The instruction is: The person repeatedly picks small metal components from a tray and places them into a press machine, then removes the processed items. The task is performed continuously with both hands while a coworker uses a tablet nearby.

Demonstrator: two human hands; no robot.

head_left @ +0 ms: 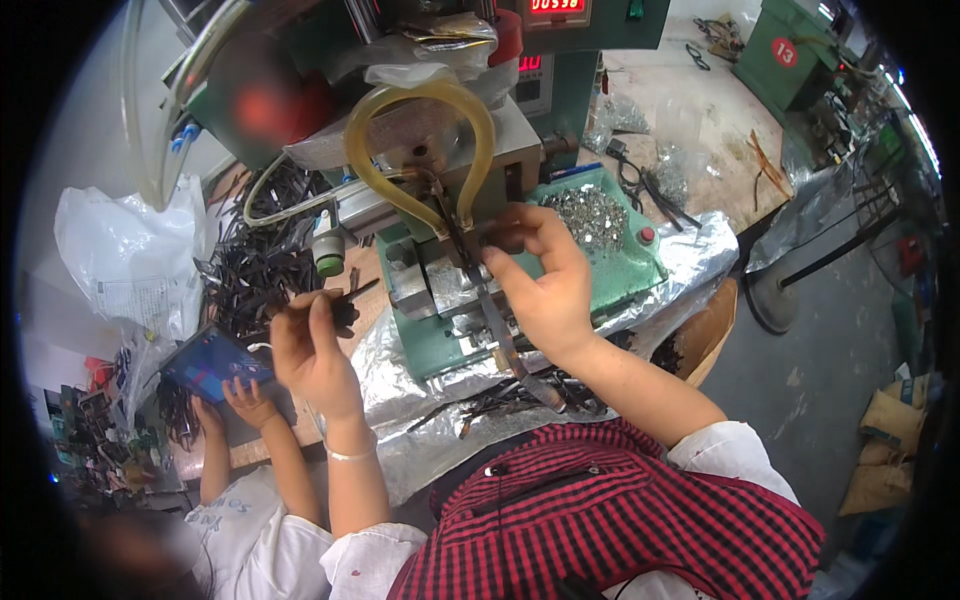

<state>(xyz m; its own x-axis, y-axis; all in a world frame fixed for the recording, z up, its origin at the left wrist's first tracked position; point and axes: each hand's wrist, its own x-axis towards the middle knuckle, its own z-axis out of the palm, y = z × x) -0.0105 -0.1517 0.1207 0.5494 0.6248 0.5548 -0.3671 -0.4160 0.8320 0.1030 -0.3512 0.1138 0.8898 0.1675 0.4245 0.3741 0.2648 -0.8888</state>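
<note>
My left hand (318, 360) is raised left of the bench machine, its fingers closed round a small bundle of dark strips (343, 312). One thin strip end sticks out to the right. At the middle of the machine, my right hand (550, 290) has thumb and fingers bent in against the metal fixture (462, 250). What its fingertips pinch, if anything, is hidden. A long dark metal bar (500, 335) slants from the fixture toward my apron. Above the fixture loops a yellowish clear hose (484, 120).
Right of the fixture, a green tray (650, 268) holds many small metal parts. Dark strips (250, 240) lie piled at the left. Foil (395, 375) covers the bench edge. At lower left, another person's hands (245, 402) touch a tablet (212, 365). A plastic bag (130, 250) hangs far left.
</note>
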